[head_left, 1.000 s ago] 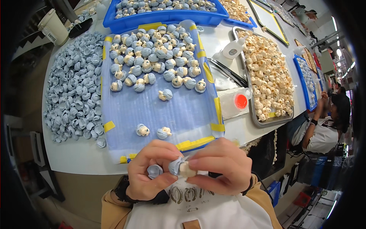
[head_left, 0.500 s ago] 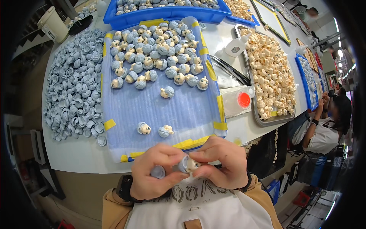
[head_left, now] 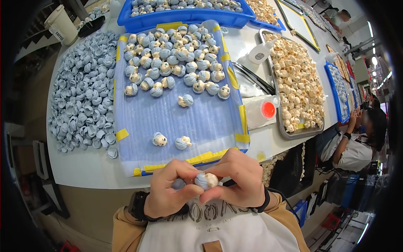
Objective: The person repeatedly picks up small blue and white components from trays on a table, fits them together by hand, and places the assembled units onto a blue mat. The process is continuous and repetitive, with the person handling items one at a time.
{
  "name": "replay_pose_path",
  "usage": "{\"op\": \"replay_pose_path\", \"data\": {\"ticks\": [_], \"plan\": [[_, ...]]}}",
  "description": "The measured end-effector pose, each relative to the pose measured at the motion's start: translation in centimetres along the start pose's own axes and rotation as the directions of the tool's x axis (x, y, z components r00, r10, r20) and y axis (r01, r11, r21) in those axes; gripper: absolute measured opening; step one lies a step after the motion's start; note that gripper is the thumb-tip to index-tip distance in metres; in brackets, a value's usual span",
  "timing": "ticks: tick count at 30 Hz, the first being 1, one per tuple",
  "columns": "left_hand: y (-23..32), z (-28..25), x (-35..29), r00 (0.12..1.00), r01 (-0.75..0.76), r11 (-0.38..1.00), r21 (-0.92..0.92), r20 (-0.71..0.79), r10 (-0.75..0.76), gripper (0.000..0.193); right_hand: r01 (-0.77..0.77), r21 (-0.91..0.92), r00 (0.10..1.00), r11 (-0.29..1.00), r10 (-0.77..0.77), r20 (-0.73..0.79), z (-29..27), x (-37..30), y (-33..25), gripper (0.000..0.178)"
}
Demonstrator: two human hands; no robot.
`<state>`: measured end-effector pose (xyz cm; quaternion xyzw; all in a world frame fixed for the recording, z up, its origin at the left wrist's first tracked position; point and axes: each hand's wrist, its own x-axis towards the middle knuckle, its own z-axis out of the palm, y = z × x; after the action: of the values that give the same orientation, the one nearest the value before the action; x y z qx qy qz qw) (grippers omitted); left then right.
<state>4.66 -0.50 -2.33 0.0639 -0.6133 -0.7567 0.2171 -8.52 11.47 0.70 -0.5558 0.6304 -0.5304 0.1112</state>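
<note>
Both hands meet in front of my chest, just before the near edge of the lined tray (head_left: 147, 122). Between their fingertips sits a small doll head (head_left: 207, 180) with a blue hair piece on its left side and cream on its right. My left hand (head_left: 173, 189) pinches the blue side and also keeps a loose blue hair shell (head_left: 178, 183) in its curled fingers. My right hand (head_left: 240, 176) grips the cream side with thumb and fingers. On the tray lie several doll heads with blue hair, bunched toward the back; a doll head (head_left: 183, 143) lies nearest my hands.
A heap of blue hair shells (head_left: 84, 92) covers the table at left. At right stand a metal tray (head_left: 289, 135) of cream face parts, a white squeeze bottle (head_left: 260, 52), black tweezers (head_left: 254, 77) and a red-topped jar (head_left: 268, 109). A blue bin (head_left: 184, 17) is behind. Another person (head_left: 357, 143) sits far right.
The doll head has turned between my fingers, so its painted face no longer shows. The loose shell in my left hand is now more covered by the fingers.
</note>
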Motion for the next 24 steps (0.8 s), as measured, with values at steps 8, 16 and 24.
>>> {"op": "replay_pose_path", "data": {"ticks": [8, 16, 24], "plan": [[0.2, -2.9, -1.5, 0.981, 0.119, 0.991, 0.061, -0.162, -0.108, 0.043, -0.069, -0.163, 0.995, 0.984, 0.057, -0.08, -1.4, 1.4, 0.9, 0.025], [3.1, -3.4, -0.5, 0.969, 0.101, 0.793, -0.601, -0.121, -0.215, 0.028, -0.154, -0.67, 0.958, 0.726, 0.277, 0.08, -0.5, 1.5, 1.1, 0.037], [2.5, -2.1, 0.1, 0.975, 0.218, 0.928, -0.301, 0.02, -0.222, 0.032, -0.709, -0.537, 0.657, 0.457, 0.151, -0.739, -13.8, -2.8, 4.5, 0.015]]}}
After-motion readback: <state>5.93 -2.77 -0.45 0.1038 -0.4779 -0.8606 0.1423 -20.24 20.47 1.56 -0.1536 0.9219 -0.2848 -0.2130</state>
